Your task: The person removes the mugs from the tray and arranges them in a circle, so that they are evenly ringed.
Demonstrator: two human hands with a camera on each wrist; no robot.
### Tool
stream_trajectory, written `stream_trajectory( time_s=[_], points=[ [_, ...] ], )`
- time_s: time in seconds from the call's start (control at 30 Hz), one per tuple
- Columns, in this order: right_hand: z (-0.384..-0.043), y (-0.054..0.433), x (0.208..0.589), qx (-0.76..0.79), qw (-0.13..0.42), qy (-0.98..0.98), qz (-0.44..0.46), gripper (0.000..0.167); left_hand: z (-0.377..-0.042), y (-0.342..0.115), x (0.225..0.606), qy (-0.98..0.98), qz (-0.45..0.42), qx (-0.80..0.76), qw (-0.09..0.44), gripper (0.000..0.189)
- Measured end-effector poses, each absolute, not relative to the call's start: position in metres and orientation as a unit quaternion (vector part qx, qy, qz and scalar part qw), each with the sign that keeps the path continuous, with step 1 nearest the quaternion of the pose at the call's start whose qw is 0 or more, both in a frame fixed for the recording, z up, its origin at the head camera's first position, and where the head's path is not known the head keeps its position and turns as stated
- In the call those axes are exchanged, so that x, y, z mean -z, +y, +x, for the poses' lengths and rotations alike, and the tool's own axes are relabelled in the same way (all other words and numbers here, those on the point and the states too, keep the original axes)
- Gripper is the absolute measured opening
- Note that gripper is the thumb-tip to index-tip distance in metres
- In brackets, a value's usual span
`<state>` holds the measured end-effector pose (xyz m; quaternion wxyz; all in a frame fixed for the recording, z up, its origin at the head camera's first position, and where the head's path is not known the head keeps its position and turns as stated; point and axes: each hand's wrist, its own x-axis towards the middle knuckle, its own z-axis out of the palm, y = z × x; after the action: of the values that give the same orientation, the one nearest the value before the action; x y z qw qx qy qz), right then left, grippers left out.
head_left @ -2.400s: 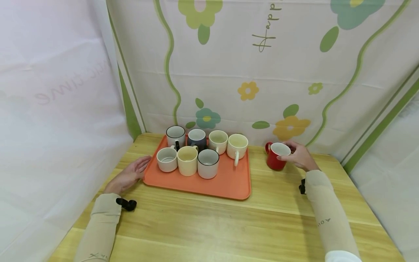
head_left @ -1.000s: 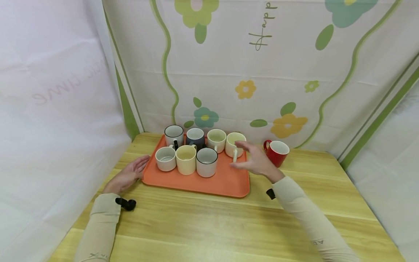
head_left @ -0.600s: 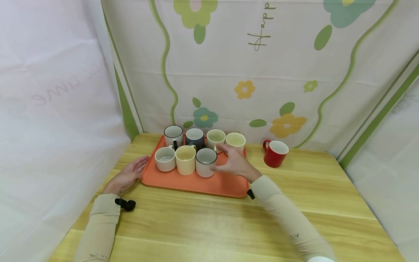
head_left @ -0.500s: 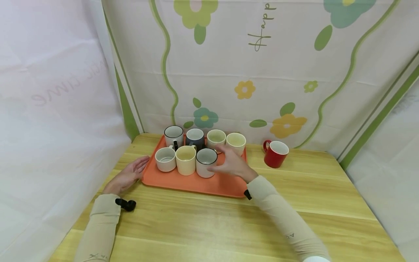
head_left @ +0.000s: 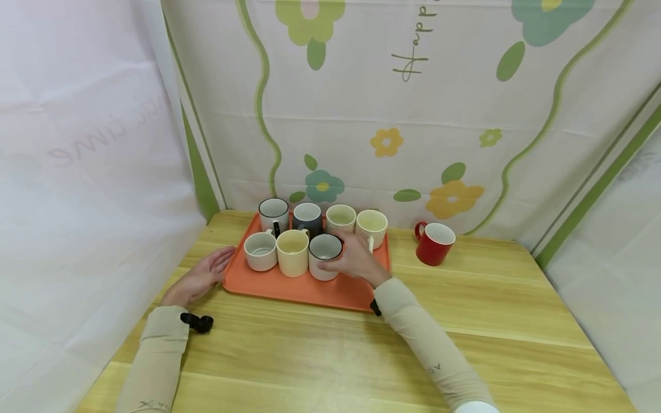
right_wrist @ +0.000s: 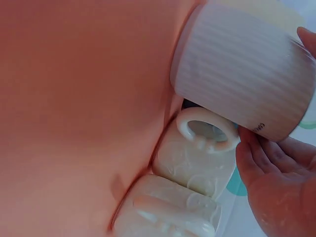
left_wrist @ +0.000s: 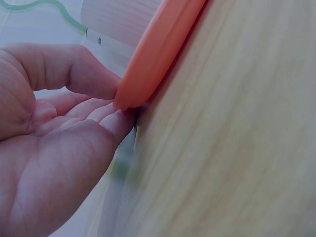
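An orange tray [head_left: 304,292] holds several mugs in two rows. At its left edge my left hand [head_left: 202,276] pinches the rim, thumb on top and fingers beneath, as the left wrist view shows. My right hand [head_left: 357,258] is around the ribbed white mug with a dark rim [head_left: 321,261], thumb on the near side and fingers on the far side. That mug stands upright on the tray. Beside it are a pale yellow mug [head_left: 293,258] and a low white mug [head_left: 260,256]. Two cream mugs stand behind my right hand, one with its handle [right_wrist: 210,129] near my fingers.
A red mug [head_left: 434,246] stands on the wooden table [head_left: 289,361] right of the tray. In the back row are a white mug with a black handle [head_left: 272,213] and a dark grey mug [head_left: 307,221]. A patterned cloth [head_left: 330,103] hangs close behind.
My right hand has let go of the red mug, leaving it on the table, and moved left over the tray to the dark-rimmed white mug. The left hand has stayed at the tray's edge.
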<state>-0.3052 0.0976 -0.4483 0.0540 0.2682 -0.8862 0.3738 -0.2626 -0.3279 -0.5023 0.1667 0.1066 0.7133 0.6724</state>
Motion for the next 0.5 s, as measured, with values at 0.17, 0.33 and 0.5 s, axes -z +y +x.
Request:
stream_trajectory(
  time_s=[0.17,0.33,0.5],
  points=[
    [-0.3092,0.0927,0.4493,-0.356,0.073,-0.898,0.247,0.074,-0.2619,-0.3287,0.5003,0.717,0.109,-0.669,0.165,0.091],
    [-0.3112,0.092,0.4508,-0.353,0.081,-0.904,0.229,0.073,-0.2616,-0.3274,0.4994,0.715,0.106,-0.671,0.167,0.094],
    [-0.3086,0.0933,0.4505,-0.362,0.086,-0.897,0.237,0.069,-0.2619,-0.3264,0.4992,0.711,0.104,-0.675,0.17,0.096]
  ],
)
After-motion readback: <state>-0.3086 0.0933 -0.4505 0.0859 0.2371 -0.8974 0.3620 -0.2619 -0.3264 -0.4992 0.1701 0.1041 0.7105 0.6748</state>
